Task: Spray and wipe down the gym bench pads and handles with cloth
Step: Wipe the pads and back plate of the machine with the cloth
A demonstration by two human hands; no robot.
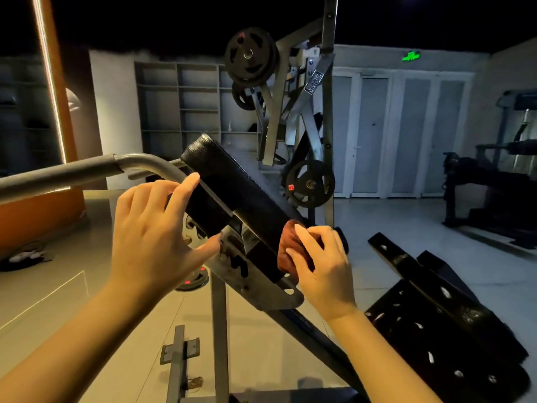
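A tilted black bench pad (232, 181) sits on a grey metal bracket (261, 289) in the middle of the view. My left hand (154, 237) holds the pad's left edge, fingers on top and thumb on the bracket below. My right hand (319, 266) grips a bunched reddish-brown cloth (290, 248) and presses it against the pad's lower right side. A grey tubular handle (87, 170) runs off to the left. A worn black seat pad (447, 327) with torn spots lies at the lower right. No spray bottle shows.
Weight plates (251, 56) hang on a lever machine (311, 112) right behind the pad. More black benches (488, 184) stand at the far right. The bench's grey upright and base frame (180, 362) stand on the pale tiled floor below my arms.
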